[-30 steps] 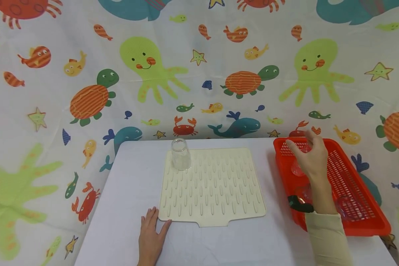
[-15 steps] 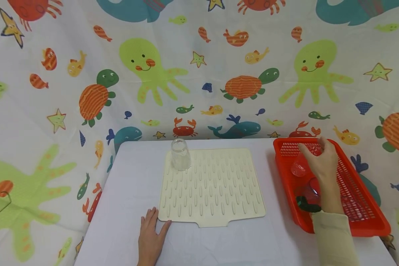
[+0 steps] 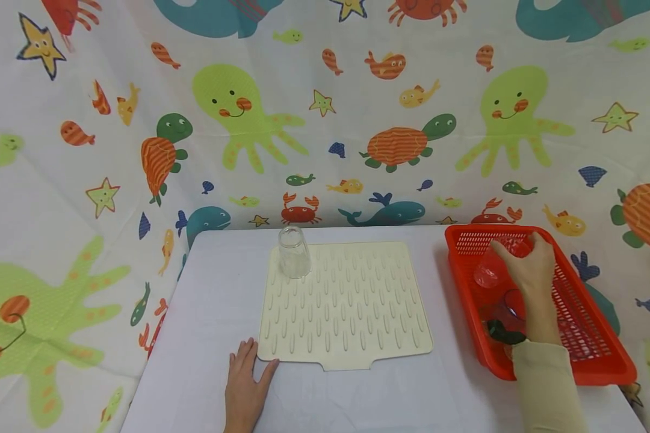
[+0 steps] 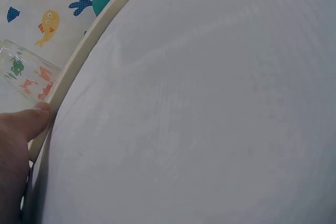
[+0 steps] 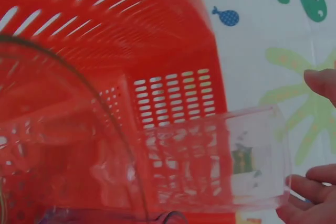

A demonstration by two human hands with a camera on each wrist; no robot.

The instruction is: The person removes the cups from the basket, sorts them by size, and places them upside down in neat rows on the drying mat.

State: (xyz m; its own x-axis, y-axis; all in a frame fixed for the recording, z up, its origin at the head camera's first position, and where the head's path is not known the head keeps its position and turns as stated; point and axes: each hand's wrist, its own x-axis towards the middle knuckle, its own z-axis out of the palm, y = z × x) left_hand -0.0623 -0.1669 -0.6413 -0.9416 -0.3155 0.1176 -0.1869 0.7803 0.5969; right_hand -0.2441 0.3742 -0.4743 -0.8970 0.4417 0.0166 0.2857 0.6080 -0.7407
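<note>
My right hand (image 3: 531,270) is over the far part of the red basket (image 3: 463,307), its thumb and fingers spread about the rim of a clear tumbler (image 3: 487,273). In the right wrist view the tumbler (image 5: 210,166) lies tilted, fingertips (image 5: 302,190) right at its rim and the thumb (image 5: 320,83) apart from it. My left hand (image 3: 245,385) lies flat on the table at the near left corner of a cream draining board (image 3: 352,307), thumb on the board's edge. A clear glass (image 3: 295,255) stands upside down on the board's far left corner.
Other clear vessels, one with a dark rim (image 3: 513,304), lie in the basket. A large round rim (image 5: 126,145) fills the left of the right wrist view. A patterned curtain (image 3: 325,132) hangs behind the white table (image 3: 216,300).
My right hand has moved right over the basket and lowered toward the tumbler, its fingers coming to the rim. My left hand, the board and the standing glass have stayed put.
</note>
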